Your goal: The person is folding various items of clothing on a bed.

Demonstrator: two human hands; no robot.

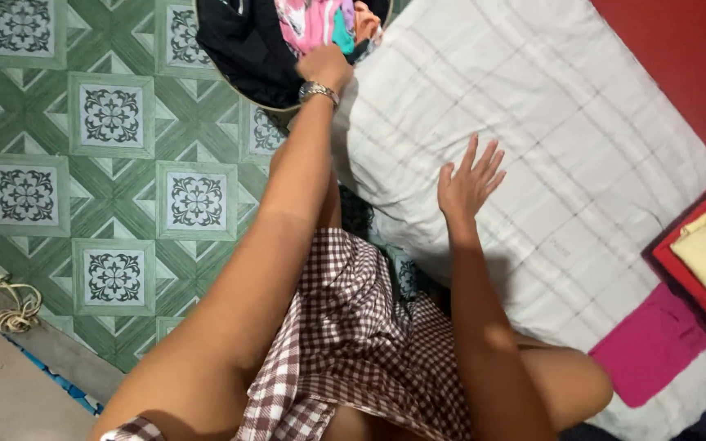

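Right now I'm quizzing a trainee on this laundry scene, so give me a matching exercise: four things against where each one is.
1. left hand
2. right hand
3. magenta garment
4. cord

a. coiled on the tiled floor
b. open over the white sheet
c. in the laundry basket
d. flat on the bed's near edge

Pairs: 1-c, 2-b, 3-d, 4-a

No packages, labels, signs, screens — none visible.
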